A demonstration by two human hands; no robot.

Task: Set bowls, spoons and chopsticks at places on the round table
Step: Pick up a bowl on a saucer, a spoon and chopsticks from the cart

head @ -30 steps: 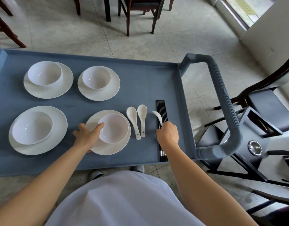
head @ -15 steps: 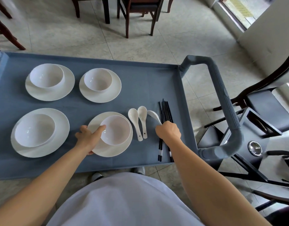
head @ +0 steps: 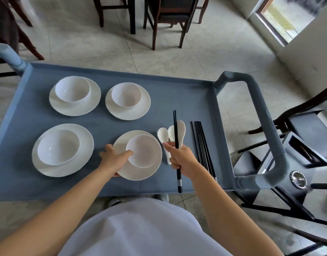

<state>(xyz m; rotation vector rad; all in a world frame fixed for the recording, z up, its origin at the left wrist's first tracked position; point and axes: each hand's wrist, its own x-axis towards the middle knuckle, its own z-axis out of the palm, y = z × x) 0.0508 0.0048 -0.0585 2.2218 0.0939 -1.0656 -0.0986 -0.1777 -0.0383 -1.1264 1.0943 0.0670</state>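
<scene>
Cart [head: 177,100] bears plates [head: 76,110], spoons [head: 162,134], perhaps six chopsticks [head: 200,141].

Single head-worn wide-angle view, close, steeply down over the cart [head: 177,97], right edge perhaps blurry.

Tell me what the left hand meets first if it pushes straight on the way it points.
The bowl on the plate it grips. The left hand holds that plate's left edge, thumb aimed right at the bowl's wall, apparently in contact, though depth is unclear.
</scene>
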